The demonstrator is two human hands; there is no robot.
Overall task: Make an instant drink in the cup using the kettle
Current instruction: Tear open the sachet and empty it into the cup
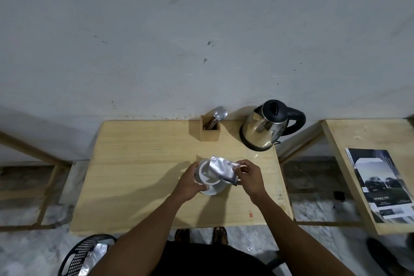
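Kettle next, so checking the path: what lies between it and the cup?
Bare tabletop only, seen in the head view, between the kettle and the cup; the foil sachet sits over the cup.

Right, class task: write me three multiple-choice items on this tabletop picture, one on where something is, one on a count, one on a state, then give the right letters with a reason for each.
1. Where does the kettle stand on the table?
A. far right corner by the wall
B. near left corner
C. on the floor

2. How many spoons stand in the wooden holder?
A. none
B. one
C. three

3. What is the state of the silver sachet?
A. lying flat on the table
B. inside the wooden holder
C. held over the white cup

Answers:
1 A, the kettle sits at the table's far right, close to the wall.
2 B, a single spoon bowl sticks up from the holder.
3 C, the right hand pinches the sachet above the cup while the left hand grips the cup.
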